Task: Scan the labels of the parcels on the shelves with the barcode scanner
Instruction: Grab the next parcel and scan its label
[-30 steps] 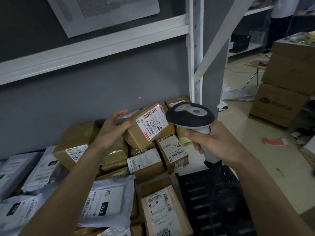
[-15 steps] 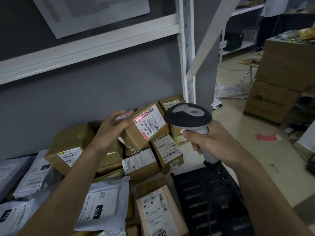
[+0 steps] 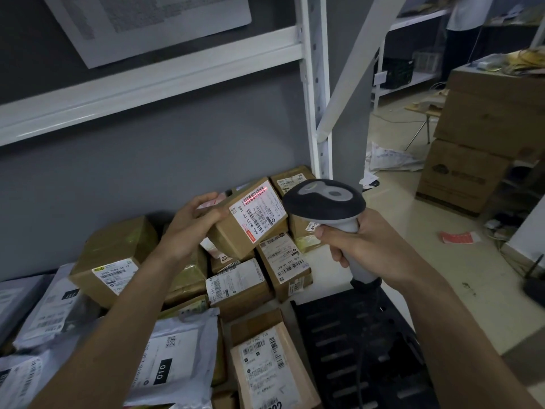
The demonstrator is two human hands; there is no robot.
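The left hand (image 3: 193, 224) is gripping one small box (image 3: 236, 228) tilted above the pile on the shelf, while the right hand (image 3: 356, 249) is clutching the scanner (image 3: 324, 202), whose red line is crossing the box's label (image 3: 259, 215). One parcel is being scanned now; roughly ten boxes and five grey bags are seemingly waiting.

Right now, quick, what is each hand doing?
Left hand: closed on the tilted brown parcel.
Right hand: closed on the barcode scanner.
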